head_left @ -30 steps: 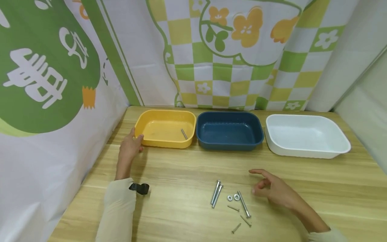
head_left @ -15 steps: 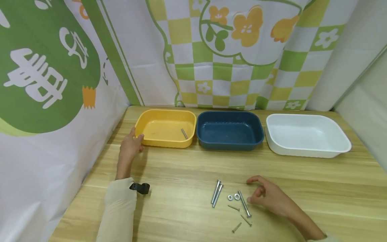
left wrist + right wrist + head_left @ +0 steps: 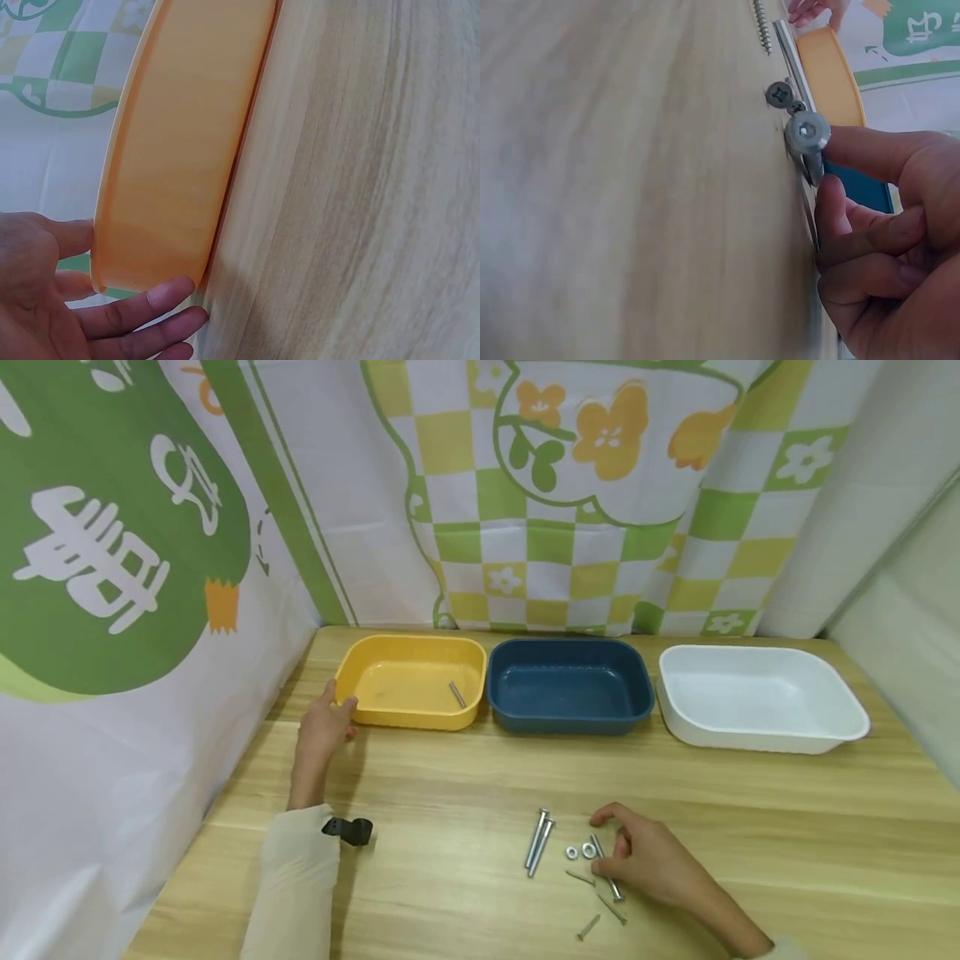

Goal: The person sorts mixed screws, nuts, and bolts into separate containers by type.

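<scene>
At the left corner of a yellow tray (image 3: 420, 719), my left hand (image 3: 321, 727) holds the rim between thumb and forefinger; the other fingers lie along its end wall. A thin metal rod-like piece (image 3: 457, 695) lies in that tray. Over the table's right half, my right hand (image 3: 656, 864) has thumb and forefinger spread around a long bolt (image 3: 618, 894). The thumb covers part of its shank in the head view; the bolt head (image 3: 808, 133) faces the right wrist camera. Beside it lie two nuts (image 3: 588, 843), several small screws (image 3: 612, 909) and two more long bolts (image 3: 536, 840).
A dark blue tray (image 3: 570, 725) stands right of the yellow one, and a white tray (image 3: 757, 741) farther right. All stand along the back of the wooden table (image 3: 435, 827). A patterned cloth (image 3: 551, 543) hangs behind them. A black device (image 3: 351, 831) is on the left wrist.
My right hand has moved left and slightly down, from beside the long bolt to over it. My left hand has stayed at the yellow tray.
</scene>
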{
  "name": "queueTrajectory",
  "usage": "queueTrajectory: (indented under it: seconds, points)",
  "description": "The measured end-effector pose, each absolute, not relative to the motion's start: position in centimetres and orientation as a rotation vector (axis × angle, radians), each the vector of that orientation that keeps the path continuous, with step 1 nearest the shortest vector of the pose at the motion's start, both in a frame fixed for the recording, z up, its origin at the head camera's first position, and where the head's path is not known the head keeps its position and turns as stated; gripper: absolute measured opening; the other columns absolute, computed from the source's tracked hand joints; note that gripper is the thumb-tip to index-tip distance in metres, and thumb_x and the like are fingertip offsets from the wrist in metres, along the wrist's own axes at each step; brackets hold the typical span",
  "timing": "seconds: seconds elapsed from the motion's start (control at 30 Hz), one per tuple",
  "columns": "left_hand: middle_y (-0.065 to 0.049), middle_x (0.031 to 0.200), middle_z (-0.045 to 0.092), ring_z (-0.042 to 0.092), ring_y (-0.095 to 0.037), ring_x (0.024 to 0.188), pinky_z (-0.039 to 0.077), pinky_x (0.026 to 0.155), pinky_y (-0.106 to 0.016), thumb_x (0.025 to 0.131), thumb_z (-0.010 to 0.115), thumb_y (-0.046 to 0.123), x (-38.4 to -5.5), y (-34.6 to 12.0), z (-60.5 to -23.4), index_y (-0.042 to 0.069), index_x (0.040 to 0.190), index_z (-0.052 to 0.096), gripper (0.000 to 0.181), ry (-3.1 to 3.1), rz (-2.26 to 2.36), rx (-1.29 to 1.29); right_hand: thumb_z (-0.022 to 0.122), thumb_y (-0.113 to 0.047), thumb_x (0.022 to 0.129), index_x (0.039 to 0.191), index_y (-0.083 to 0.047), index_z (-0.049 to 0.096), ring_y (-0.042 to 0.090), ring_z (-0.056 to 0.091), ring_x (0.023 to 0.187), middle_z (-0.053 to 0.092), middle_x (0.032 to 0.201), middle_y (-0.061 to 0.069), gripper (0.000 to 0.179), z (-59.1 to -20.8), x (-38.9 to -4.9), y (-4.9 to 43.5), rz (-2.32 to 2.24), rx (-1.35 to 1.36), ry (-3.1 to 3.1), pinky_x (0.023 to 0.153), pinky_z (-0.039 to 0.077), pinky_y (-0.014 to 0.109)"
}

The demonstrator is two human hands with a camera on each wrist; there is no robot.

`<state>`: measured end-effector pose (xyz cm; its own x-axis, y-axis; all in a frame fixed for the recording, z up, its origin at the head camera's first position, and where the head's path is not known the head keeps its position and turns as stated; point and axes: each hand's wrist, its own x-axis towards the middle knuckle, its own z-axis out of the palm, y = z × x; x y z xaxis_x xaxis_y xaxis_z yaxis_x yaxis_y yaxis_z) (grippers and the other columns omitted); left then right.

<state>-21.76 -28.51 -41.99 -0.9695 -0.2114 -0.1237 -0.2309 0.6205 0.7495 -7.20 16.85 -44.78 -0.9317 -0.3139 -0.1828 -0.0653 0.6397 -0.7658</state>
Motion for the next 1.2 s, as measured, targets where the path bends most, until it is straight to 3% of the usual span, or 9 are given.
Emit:
queueTrajectory:
  seconds: [0.4,0.53,0.7,1.2]
  points:
    - [-0.015,0.077,0.069,0.068,-0.026,0.07,0.044,0.064,-0.035,0.106,0.046,0.036,-21.8,-28.4,-42.2,0.011,0.161,0.012,0.069,2.794,1.302,-0.41,0.082,-0.011,0.078,0.108,-0.012,0.067,0.004,0.045,0.05,0.051,0.062,-0.013,0.034,-44.6,-7.2,16.1,-1.011,-0.4,2.766,0.049,0.038,0.024]
    - [-0.015,0.078,0.07,0.069,-0.027,0.071,0.044,0.068,-0.037,0.106,0.046,0.036,-21.8,-28.4,-42.2,0.011,0.162,0.013,0.069,2.798,1.294,-0.426,0.084,-0.012,0.077,0.104,-0.016,0.068,0.003,0.043,0.051,0.049,0.062,-0.016,0.032,-44.4,-7.1,15.9,-0.924,-0.379,2.848,0.051,0.038,0.026]
    - [-0.015,0.078,0.069,0.069,-0.026,0.072,0.044,0.074,-0.039,0.106,0.045,0.037,-21.7,-28.5,-42.3,0.012,0.162,0.012,0.069,2.787,1.28,-0.439,0.081,-0.008,0.076,0.103,-0.017,0.069,0.004,0.043,0.05,0.048,0.061,-0.015,0.031,-44.2,-7.1,15.6,-0.871,-0.336,2.873,0.05,0.036,0.026]
    - [-0.015,0.078,0.07,0.068,-0.025,0.07,0.043,0.066,-0.037,0.106,0.045,0.037,-21.7,-28.5,-42.2,0.012,0.162,0.013,0.069,2.814,1.278,-0.409,0.068,0.001,0.074,0.103,-0.012,0.069,0.006,0.049,0.052,0.053,0.062,-0.012,0.032,-42.9,-8.5,16.2,-0.975,-0.37,2.787,0.052,0.042,0.026]
